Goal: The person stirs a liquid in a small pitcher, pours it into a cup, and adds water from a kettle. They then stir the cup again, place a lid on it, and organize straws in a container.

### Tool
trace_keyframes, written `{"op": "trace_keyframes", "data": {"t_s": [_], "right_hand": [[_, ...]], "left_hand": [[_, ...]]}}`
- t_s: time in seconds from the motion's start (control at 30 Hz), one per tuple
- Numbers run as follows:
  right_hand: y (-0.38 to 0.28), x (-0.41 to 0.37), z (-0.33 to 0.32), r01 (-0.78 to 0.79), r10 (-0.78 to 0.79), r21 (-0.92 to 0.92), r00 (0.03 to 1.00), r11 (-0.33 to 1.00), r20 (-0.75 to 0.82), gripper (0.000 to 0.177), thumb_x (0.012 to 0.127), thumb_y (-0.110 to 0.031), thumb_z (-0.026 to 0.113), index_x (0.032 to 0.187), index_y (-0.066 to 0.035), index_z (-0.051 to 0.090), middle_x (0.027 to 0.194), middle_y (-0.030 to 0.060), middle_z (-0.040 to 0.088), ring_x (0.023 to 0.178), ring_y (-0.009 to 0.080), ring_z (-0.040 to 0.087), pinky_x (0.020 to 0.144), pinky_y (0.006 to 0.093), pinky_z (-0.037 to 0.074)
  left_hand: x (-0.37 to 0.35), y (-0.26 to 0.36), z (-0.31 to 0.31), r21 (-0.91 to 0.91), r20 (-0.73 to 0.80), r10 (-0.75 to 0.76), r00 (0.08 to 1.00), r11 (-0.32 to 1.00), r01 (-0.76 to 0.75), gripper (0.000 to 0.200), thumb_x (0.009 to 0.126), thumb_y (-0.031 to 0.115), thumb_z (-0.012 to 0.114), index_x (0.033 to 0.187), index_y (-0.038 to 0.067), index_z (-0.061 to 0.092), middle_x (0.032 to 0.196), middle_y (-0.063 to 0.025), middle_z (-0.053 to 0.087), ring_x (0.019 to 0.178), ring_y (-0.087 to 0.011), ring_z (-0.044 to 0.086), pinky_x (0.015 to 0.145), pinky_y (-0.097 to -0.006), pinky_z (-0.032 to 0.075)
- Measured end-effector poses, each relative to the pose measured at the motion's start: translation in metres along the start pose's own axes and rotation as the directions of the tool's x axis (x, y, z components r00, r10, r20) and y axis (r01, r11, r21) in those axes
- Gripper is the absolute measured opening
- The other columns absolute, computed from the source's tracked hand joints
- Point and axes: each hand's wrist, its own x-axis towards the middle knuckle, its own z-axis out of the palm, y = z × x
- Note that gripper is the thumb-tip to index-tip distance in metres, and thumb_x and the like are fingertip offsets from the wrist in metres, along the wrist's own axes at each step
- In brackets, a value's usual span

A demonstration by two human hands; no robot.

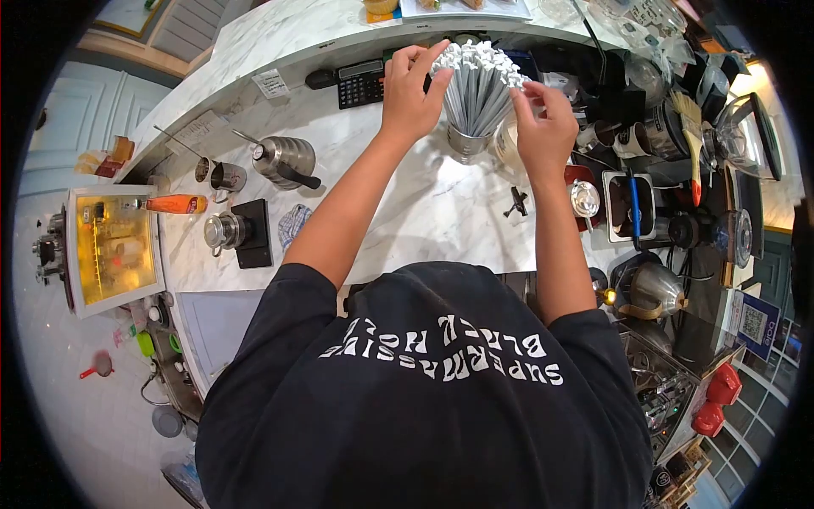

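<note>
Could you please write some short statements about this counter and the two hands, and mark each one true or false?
1. Both the left hand and the right hand are at the bundle of straws. True.
2. The straws stand in a glass jar. False: they stand in a metal cup.
3. The calculator lies on the right side of the straws. False: it lies to their left, beyond the left hand.
4. A steel kettle stands on the marble counter, left of the left arm. True.
5. The orange bottle stands upright. False: it lies on its side.
</note>
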Motion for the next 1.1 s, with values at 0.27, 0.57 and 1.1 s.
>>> {"op": "trace_keyframes", "data": {"t_s": [0.27, 0.57, 1.1], "right_hand": [[0.021, 0.030, 0.027, 0.136, -0.132, 0.003, 0.959, 0.991, 0.252, 0.039, 0.095, -0.018, 0.073, 0.132, -0.008, 0.069, 0.133, 0.0139, 0.069, 0.124, 0.0366, 0.061, 0.107, 0.0441, 0.048], [0.019, 0.033, 0.032, 0.298, -0.270, -0.077, 0.928, 0.952, 0.255, 0.044, 0.100, -0.025, 0.065, 0.139, -0.004, 0.063, 0.146, 0.0151, 0.062, 0.132, 0.0385, 0.058, 0.112, 0.0466, 0.045], [0.008, 0.050, 0.034, 0.524, -0.390, -0.180, 0.785, 0.832, 0.482, 0.071, 0.094, -0.050, 0.072, 0.148, -0.006, 0.056, 0.152, 0.0110, 0.058, 0.143, 0.0334, 0.051, 0.118, 0.0476, 0.040]], "left_hand": [[0.000, -0.011, 0.015, 0.043, 0.197, -0.279, 0.940, 0.960, 0.276, 0.042, 0.107, 0.041, 0.051, 0.145, 0.032, 0.064, 0.150, -0.0148, 0.050, 0.137, -0.0372, 0.046, 0.114, -0.0506, 0.036], [0.014, 0.007, 0.002, 0.051, 0.145, -0.310, 0.940, 0.951, 0.306, 0.044, 0.109, 0.040, 0.044, 0.146, 0.027, 0.063, 0.150, -0.0200, 0.051, 0.137, -0.0390, 0.045, 0.119, -0.0486, 0.033], [-0.017, -0.019, 0.002, -0.206, -0.009, -0.387, 0.922, 0.903, 0.377, 0.049, 0.110, 0.034, 0.049, 0.152, 0.008, 0.051, 0.144, -0.0241, 0.054, 0.136, -0.0386, 0.046, 0.119, -0.0462, 0.032]]}}
